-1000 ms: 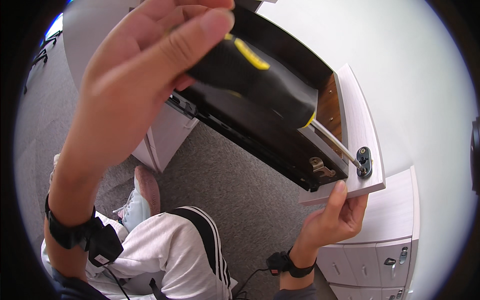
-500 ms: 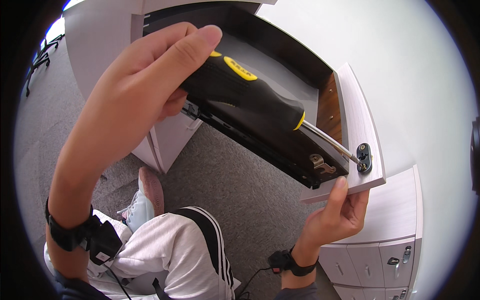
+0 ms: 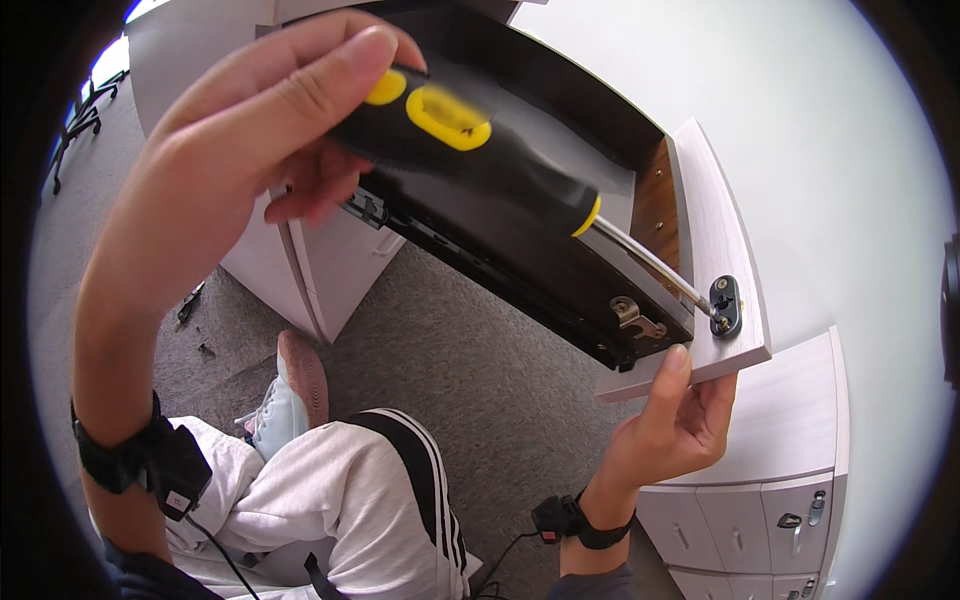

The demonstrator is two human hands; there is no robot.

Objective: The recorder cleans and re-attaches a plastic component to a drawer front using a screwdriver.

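Observation:
My left hand (image 3: 250, 125) grips the end of a black and yellow screwdriver (image 3: 540, 185). Its metal shaft slants down to the right, the tip resting at the lower screw of a small black oval fitting (image 3: 726, 300) on the inner face of a pale wood-grain drawer front (image 3: 712, 200). At that panel's lower edge my right hand (image 3: 675, 430) pinches it, thumb on the near side and fingers beneath. The pulled-out drawer's dark side (image 3: 500, 250) carries a metal bracket (image 3: 637, 318) close to the panel.
A pale cabinet (image 3: 770, 440) with several small doors and a key in one lock stands at the lower right. Left of the drawer is another cabinet (image 3: 335, 280). Small dark pieces (image 3: 205, 348) lie on the grey carpet (image 3: 450, 360) near my shoe (image 3: 290, 400). A white wall (image 3: 840, 180) rises behind.
My left hand has shifted up and left and the screwdriver handle has turned, showing more yellow. The tip stays at the fitting. My right hand has hardly moved.

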